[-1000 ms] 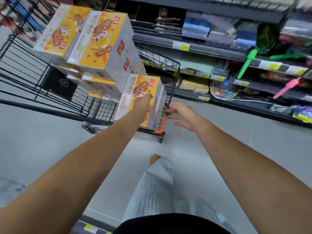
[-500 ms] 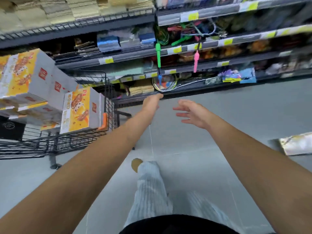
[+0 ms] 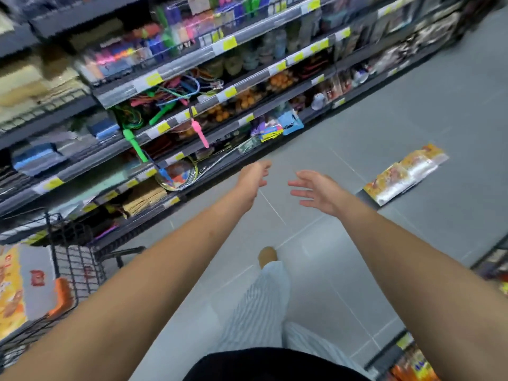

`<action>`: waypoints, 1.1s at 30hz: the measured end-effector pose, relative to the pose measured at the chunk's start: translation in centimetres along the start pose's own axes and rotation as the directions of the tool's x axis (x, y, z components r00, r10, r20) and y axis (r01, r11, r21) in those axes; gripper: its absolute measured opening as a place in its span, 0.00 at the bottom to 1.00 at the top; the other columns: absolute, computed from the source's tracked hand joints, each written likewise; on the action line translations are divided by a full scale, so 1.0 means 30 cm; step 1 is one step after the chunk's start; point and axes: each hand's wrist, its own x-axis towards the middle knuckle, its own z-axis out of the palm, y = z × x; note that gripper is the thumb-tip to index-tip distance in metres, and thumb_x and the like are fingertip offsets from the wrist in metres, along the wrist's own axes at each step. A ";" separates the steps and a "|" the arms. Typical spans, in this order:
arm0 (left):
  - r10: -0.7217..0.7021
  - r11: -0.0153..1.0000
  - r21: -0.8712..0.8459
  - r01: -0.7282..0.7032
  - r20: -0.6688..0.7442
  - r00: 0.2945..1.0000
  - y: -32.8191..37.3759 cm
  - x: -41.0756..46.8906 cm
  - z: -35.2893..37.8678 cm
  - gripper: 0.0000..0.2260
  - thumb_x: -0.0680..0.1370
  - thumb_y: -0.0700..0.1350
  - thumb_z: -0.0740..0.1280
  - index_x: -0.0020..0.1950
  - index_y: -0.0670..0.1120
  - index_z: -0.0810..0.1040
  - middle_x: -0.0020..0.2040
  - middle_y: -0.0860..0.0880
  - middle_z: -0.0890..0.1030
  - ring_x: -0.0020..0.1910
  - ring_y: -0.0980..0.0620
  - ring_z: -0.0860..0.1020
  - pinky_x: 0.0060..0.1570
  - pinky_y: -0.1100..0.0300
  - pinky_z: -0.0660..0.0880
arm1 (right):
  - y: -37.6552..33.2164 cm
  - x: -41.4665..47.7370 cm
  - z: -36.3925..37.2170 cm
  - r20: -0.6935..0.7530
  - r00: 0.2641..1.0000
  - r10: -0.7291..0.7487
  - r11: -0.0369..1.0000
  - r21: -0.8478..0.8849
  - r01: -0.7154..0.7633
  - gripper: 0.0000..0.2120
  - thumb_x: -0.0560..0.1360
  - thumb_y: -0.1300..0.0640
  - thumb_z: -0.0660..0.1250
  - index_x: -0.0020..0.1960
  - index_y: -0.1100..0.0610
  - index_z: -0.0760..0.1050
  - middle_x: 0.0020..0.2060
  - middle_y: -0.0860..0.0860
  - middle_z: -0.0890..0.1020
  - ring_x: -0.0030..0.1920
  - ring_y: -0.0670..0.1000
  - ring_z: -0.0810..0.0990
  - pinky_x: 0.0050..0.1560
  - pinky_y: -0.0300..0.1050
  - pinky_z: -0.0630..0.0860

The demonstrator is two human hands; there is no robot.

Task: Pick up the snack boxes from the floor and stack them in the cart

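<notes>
Empty and spread wide at the fingers [image 3: 298, 185] of the right hand [image 3: 319, 192]; loose, slightly curled and likewise empty at the left hand [image 3: 251, 182], just beside it at nine o'clock, apart and not touching. Out at two o'clock from the right hand, well apart, flat on the grey floor [image 3: 412, 105]: a yellow-and-white snack box [image 3: 404, 174], possibly two lying end to end, hard to tell through the blur. Down at eight o'clock, against the frame's low left edge: the wire cart [image 3: 71, 259], already loaded with stacked boxes [image 3: 16, 284] of the same print. Judged as the reach toward the next pick-up, with no grip made yet. To do it well: step closer first, bend at the knees, bring one hand to each end, slide the fingers under the edges rather than pinching the glossy top, lift level. Then swing toward eight o'clock and set down square on the stack, edges flush, inside the cart's rim. Along twelve o'clock, crowded store shelves [image 3: 192, 59]; keep elbows clear of them.
</notes>
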 end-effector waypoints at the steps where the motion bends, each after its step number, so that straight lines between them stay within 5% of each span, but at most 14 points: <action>1: 0.001 1.000 0.025 -0.002 0.031 1.000 0.033 0.029 0.073 0.17 0.79 0.48 0.60 0.66 0.44 0.74 0.65 0.47 0.76 0.56 0.50 0.75 0.53 0.57 0.64 | -0.017 0.015 -0.075 -0.027 1.000 0.000 1.000 0.026 0.001 0.11 0.80 0.52 0.60 0.62 0.51 0.68 0.57 0.50 0.80 0.56 0.54 0.78 0.58 0.50 0.70; 9: -0.031 0.980 0.200 -0.019 0.243 0.970 0.270 0.319 0.563 0.18 0.79 0.50 0.60 0.66 0.44 0.73 0.65 0.48 0.76 0.55 0.51 0.74 0.48 0.59 0.63 | -0.158 0.141 -0.555 -0.218 0.976 0.022 0.983 0.180 0.018 0.05 0.81 0.53 0.60 0.56 0.51 0.71 0.56 0.52 0.79 0.56 0.54 0.78 0.65 0.54 0.69; 14: -0.097 0.947 0.318 -0.033 0.383 0.919 0.414 0.476 0.857 0.18 0.79 0.50 0.60 0.67 0.45 0.73 0.65 0.49 0.76 0.56 0.51 0.73 0.51 0.58 0.62 | -0.233 0.218 -0.837 -0.336 0.940 0.060 0.962 0.272 0.036 0.03 0.79 0.52 0.62 0.49 0.50 0.73 0.54 0.52 0.80 0.48 0.51 0.80 0.46 0.45 0.73; 18: -0.138 0.913 0.405 -0.051 0.423 0.896 0.509 0.563 1.058 0.14 0.78 0.52 0.61 0.61 0.48 0.74 0.59 0.51 0.77 0.54 0.51 0.74 0.50 0.56 0.63 | -0.259 0.257 -1.015 -0.405 0.907 0.116 0.936 0.350 0.037 0.16 0.78 0.52 0.63 0.64 0.53 0.71 0.57 0.54 0.82 0.47 0.51 0.81 0.51 0.48 0.75; 20: -0.153 0.898 0.436 -0.064 0.445 0.882 0.548 0.585 1.149 0.11 0.78 0.52 0.61 0.58 0.50 0.74 0.57 0.52 0.77 0.53 0.51 0.74 0.49 0.55 0.64 | -0.271 0.260 -1.083 -0.424 0.896 0.129 0.921 0.386 0.050 0.19 0.78 0.50 0.63 0.68 0.51 0.67 0.54 0.52 0.82 0.43 0.49 0.81 0.45 0.45 0.75; 24: -0.182 0.860 0.498 -0.115 0.508 0.842 0.626 0.645 1.391 0.10 0.78 0.51 0.61 0.57 0.49 0.74 0.56 0.51 0.77 0.53 0.51 0.74 0.48 0.57 0.64 | -0.301 0.272 -1.274 -0.457 0.868 0.191 0.888 0.458 0.045 0.12 0.79 0.51 0.63 0.61 0.53 0.73 0.52 0.51 0.81 0.45 0.49 0.80 0.40 0.42 0.72; 28: -0.211 0.835 0.535 -0.134 0.534 0.819 0.670 0.700 1.596 0.17 0.79 0.49 0.62 0.66 0.45 0.74 0.63 0.49 0.77 0.58 0.49 0.75 0.52 0.56 0.63 | -0.306 0.312 -1.447 -0.478 0.844 0.242 0.857 0.514 0.045 0.03 0.79 0.53 0.62 0.48 0.51 0.74 0.52 0.53 0.80 0.51 0.53 0.78 0.44 0.45 0.72; 33: -0.258 0.777 0.608 -0.166 0.547 0.796 0.707 0.803 1.896 0.15 0.79 0.48 0.61 0.63 0.43 0.75 0.55 0.48 0.76 0.53 0.51 0.73 0.40 0.62 0.66 | -0.308 0.409 -1.747 -0.493 0.814 0.306 0.807 0.589 0.053 0.04 0.79 0.54 0.62 0.48 0.52 0.74 0.51 0.53 0.81 0.50 0.53 0.78 0.49 0.47 0.72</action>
